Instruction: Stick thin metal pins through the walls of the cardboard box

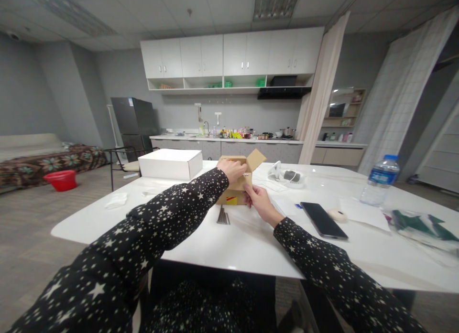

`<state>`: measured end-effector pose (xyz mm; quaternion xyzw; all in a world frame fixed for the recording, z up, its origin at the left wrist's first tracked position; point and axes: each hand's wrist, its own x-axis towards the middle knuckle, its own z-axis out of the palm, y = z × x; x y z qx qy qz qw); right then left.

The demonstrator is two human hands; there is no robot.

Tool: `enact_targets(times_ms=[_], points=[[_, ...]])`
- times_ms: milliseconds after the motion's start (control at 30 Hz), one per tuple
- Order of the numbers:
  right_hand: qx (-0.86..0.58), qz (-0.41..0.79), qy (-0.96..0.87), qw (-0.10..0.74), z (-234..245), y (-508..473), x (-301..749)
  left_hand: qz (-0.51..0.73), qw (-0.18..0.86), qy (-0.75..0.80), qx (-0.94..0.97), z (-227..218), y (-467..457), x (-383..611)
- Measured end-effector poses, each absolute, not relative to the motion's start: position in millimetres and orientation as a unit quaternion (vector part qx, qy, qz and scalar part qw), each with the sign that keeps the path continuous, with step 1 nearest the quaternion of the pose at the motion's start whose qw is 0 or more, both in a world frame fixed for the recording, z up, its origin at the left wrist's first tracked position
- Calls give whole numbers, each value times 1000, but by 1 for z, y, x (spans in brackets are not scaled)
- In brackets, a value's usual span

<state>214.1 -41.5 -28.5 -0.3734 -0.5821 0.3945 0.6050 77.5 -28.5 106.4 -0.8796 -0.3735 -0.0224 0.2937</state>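
Note:
A small brown cardboard box (pixel 222 197) stands on the white table in front of me, its flap raised and a yellow and red label low on its front. My left hand (pixel 233 170) reaches over the top of the box with bent fingers; whatever is between them is hidden. At the box's right side, my right hand (pixel 261 202) pinches the cardboard between thumb and fingers. Several thin metal rods, like long nails (pixel 223 216), lie close together on the table just before the box.
Left of the box is a larger white box (pixel 170 164). A white device with a cable (pixel 289 175) lies behind my right hand. Further right are a black phone (pixel 323 220), a water bottle (pixel 380 181) and a plastic bag (pixel 426 230). A crumpled white wrapper (pixel 116 200) lies at left.

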Motion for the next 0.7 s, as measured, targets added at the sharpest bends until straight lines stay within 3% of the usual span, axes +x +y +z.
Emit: enact_targets(times_ms=[700], points=[[-374,391,-586,603,-29,-43,214,-15,278,-372,-886,109,-30,79]])
